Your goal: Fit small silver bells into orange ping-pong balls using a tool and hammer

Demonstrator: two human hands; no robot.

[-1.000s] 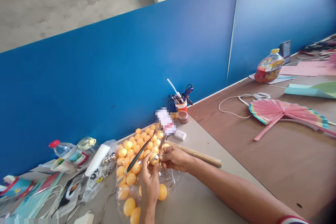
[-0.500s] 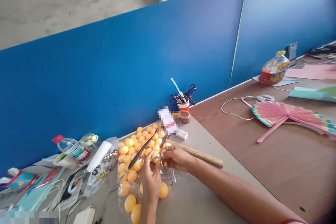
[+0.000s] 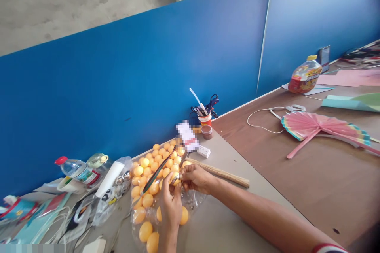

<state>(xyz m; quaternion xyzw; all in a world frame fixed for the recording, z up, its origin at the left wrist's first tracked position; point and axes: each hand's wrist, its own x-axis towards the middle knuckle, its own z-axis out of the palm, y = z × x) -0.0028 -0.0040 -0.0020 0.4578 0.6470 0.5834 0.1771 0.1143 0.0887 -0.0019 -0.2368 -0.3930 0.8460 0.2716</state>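
**Over the clear bag, one banded ball between both hands**

Above the near right part of the clear bag (image 3: 194,201), you have the banded ball (image 3: 175,180) up off the desk (image 3: 216,225). Your left grip (image 3: 171,201) pinches it between thumb and fingers from the near left. Your right grip (image 3: 194,178) is drawn together at its right side, seemingly pinching the silvery band (image 3: 174,178); the exact contact is too small to make out.

Let the left grip carry the ball and leave the fine work to the right. A light squeeze should do: a shell like this would probably dent if pressed hard, yet its round side could roll from a slack hold. Turn it so the band faces you, and press the band flat bit by bit.

The bag lies spread out with many orange balls (image 3: 145,162) in or under its film, a long dark tool (image 3: 152,178) across them. Beyond, a cup (image 3: 204,120) stands upright, holding a white stick (image 3: 195,95) and a corded blue tool (image 3: 213,102). Just beside it, a small tub (image 3: 207,132) shows something brown inside. To your left, a printed plastic bag (image 3: 103,207) lies crumpled; you cannot tell all it holds. Well to the right, the yellow-capped bottle (image 3: 305,76) stands upright, seemingly with reddish liquid.
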